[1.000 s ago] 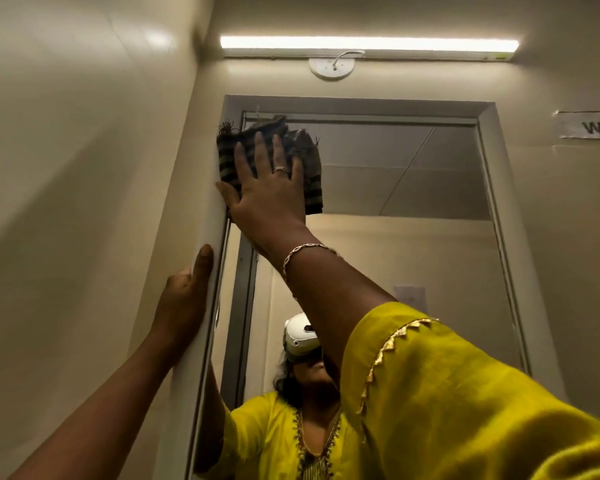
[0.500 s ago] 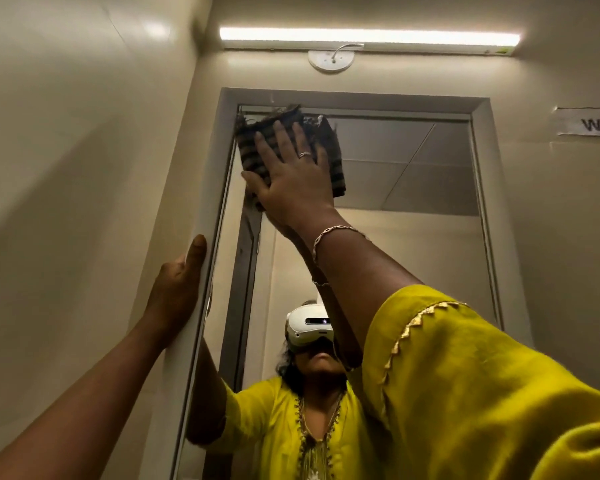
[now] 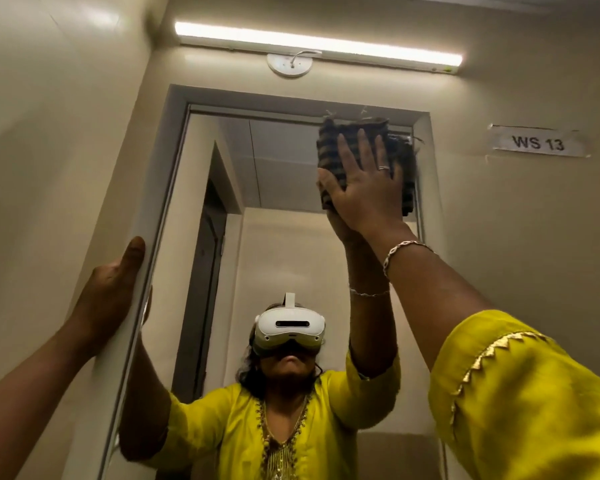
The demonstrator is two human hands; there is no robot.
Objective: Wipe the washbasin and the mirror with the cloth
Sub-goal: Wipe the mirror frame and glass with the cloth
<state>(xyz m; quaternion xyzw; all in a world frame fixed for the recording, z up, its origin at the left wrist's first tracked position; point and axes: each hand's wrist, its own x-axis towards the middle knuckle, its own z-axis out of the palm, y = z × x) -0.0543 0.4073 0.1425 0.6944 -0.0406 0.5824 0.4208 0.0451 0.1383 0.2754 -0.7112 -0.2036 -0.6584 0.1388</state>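
Note:
A tall mirror [image 3: 284,188] in a pale frame fills the wall ahead. My right hand [image 3: 364,188] presses a dark striped cloth [image 3: 333,140] flat against the glass at the mirror's top right corner, fingers straight and spread. My left hand [image 3: 108,292] rests on the outer edge of the mirror's left frame, thumb pointing up, fingers wrapped round the frame edge. The washbasin is out of view below.
A tube light [image 3: 316,46] runs above the mirror, with a round white wall fitting [image 3: 289,65] under it. A label reading WS 13 [image 3: 538,143] is stuck on the wall at the right. A side wall stands close on my left.
My right hand has slid the cloth across the top of the mirror from the left corner to the right corner. My left hand stays on the left frame.

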